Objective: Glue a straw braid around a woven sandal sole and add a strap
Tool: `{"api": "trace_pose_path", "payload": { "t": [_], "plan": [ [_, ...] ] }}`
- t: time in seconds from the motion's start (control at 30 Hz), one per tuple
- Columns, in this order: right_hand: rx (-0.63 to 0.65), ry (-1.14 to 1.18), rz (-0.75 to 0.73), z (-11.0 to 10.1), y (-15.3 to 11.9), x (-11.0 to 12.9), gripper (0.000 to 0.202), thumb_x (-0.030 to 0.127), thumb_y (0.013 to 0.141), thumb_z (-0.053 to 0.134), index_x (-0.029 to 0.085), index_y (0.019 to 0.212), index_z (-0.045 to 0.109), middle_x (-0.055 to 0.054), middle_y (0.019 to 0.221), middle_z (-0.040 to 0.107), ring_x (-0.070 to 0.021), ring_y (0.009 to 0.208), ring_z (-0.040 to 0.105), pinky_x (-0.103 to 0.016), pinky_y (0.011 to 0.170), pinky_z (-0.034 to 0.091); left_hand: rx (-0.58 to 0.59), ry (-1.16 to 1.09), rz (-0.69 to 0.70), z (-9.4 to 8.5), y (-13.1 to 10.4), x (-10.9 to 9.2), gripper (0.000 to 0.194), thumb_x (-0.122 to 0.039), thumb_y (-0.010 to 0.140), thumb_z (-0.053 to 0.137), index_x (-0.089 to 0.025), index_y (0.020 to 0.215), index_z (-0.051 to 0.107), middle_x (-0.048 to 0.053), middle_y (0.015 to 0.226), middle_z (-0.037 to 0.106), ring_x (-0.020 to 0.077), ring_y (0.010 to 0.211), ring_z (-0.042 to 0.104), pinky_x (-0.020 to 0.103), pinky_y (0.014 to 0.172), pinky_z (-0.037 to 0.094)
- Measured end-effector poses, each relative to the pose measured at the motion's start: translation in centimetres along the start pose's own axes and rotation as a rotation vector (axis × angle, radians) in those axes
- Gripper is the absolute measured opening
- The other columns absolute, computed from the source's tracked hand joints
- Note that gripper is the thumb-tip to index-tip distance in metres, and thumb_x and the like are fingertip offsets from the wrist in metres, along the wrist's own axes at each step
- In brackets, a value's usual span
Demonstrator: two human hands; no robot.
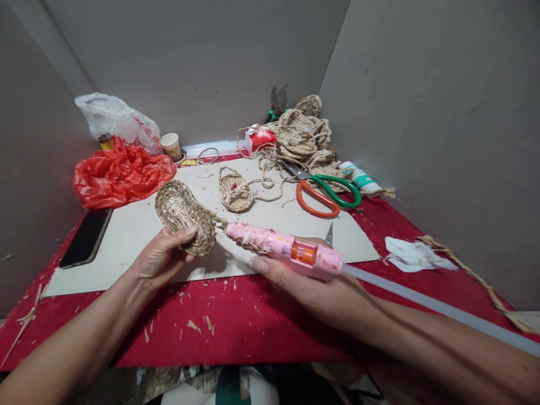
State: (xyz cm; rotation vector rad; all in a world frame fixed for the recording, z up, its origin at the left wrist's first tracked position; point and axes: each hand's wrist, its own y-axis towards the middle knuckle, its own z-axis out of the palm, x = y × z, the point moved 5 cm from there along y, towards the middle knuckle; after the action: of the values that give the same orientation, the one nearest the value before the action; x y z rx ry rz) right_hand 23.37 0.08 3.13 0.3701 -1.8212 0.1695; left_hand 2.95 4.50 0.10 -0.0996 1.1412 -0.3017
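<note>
My left hand (169,253) grips a woven straw sole (181,211) by its lower end, thumb on top, and holds it above the white board. A pink glue gun (270,242) is in my right hand (304,284), its nozzle pointing left at the sole's right edge, beside a strand of cord. Whether the nozzle touches the sole is too small to tell. A long translucent glue stick (422,301) runs out of the gun's back over my right forearm. Behind the sole, a small woven straw slipper (235,191) lies on the board with cord trailing from it.
Scissors (318,197) with green and orange handles lie at the board's right, before a heap of braided cord (301,135). A red plastic bag (122,177), black phone (86,237) and paper cup (171,146) are left. White tissue (415,256) lies right. Straw scraps litter the red cloth (236,320).
</note>
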Motion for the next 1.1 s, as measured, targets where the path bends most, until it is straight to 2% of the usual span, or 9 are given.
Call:
{"api": "trace_pose_path", "payload": {
  "t": [0.17,0.43,0.57,0.8,0.87,0.93,1.0,1.1],
  "plan": [
    [0.009,-0.016,0.023,0.0,0.1,0.2,0.016,0.031,0.088,0.058,0.022,0.09,0.07,0.001,0.083,0.074,-0.0217,0.101,0.066,-0.027,0.085,0.056,-0.002,-0.018,-0.009,-0.1,0.0,0.0,0.022,-0.017,0.061,0.081,-0.013,0.079,0.07,0.0,0.064,0.067,0.0104,0.053,0.059,0.02,0.055,0.053],
    [0.023,0.003,0.004,0.1,0.2,0.1,0.017,0.031,0.086,0.06,0.021,0.095,0.071,-0.002,0.089,0.074,-0.0246,0.102,0.066,-0.033,0.085,0.057,-0.024,-0.037,-0.027,-0.5,-0.1,0.1,0.027,-0.017,0.062,0.079,-0.012,0.087,0.071,0.004,0.077,0.072,0.0142,0.065,0.065,0.022,0.062,0.054],
    [-0.008,-0.001,0.01,-0.1,0.2,0.2,0.016,0.029,0.086,0.061,0.02,0.095,0.07,-0.002,0.091,0.074,-0.0233,0.102,0.066,-0.031,0.086,0.056,0.003,-0.04,-0.033,-0.1,-0.1,0.2,0.022,-0.015,0.06,0.08,-0.01,0.08,0.071,0.002,0.064,0.067,0.0092,0.05,0.056,0.019,0.048,0.048],
    [-0.034,0.076,-0.019,0.1,0.3,-0.4,0.011,0.027,0.082,0.064,0.019,0.087,0.071,-0.001,0.091,0.073,-0.0234,0.103,0.065,-0.031,0.085,0.056,0.001,-0.056,-0.035,0.2,-0.1,0.1,0.02,-0.013,0.058,0.08,-0.009,0.074,0.069,0.001,0.06,0.066,0.0072,0.044,0.053,0.014,0.037,0.042],
    [-0.048,0.124,-0.06,0.1,0.5,-0.5,0.01,0.025,0.08,0.067,0.018,0.086,0.071,0.0,0.09,0.073,-0.0236,0.102,0.065,-0.031,0.084,0.056,-0.024,-0.084,-0.045,-0.1,0.0,0.2,0.02,-0.011,0.06,0.078,-0.009,0.078,0.07,0.003,0.065,0.069,0.0102,0.051,0.06,0.017,0.045,0.05],
    [-0.055,0.165,-0.088,0.1,0.5,-0.6,0.009,0.023,0.08,0.067,0.019,0.086,0.072,0.0,0.089,0.073,-0.0235,0.101,0.065,-0.032,0.082,0.057,-0.053,-0.127,-0.06,-0.5,0.0,0.4,0.02,-0.011,0.065,0.075,-0.008,0.084,0.071,0.006,0.074,0.073,0.0144,0.063,0.066,0.022,0.059,0.057],
    [-0.063,0.173,-0.098,0.1,0.6,-0.6,0.007,0.023,0.079,0.068,0.019,0.084,0.072,-0.001,0.086,0.073,-0.0236,0.097,0.066,-0.032,0.079,0.058,-0.073,-0.164,-0.07,-0.8,0.1,0.6,0.019,-0.011,0.07,0.071,-0.008,0.088,0.071,0.008,0.081,0.074,0.017,0.071,0.069,0.026,0.069,0.059],
    [-0.093,0.145,-0.102,0.0,0.6,-0.5,0.004,0.024,0.077,0.07,0.02,0.079,0.072,-0.001,0.08,0.072,-0.024,0.091,0.068,-0.033,0.072,0.058,-0.085,-0.179,-0.075,-1.0,0.2,0.7,0.017,-0.009,0.074,0.067,-0.008,0.09,0.07,0.009,0.084,0.074,0.0169,0.072,0.07,0.027,0.071,0.06]
  ]
}}
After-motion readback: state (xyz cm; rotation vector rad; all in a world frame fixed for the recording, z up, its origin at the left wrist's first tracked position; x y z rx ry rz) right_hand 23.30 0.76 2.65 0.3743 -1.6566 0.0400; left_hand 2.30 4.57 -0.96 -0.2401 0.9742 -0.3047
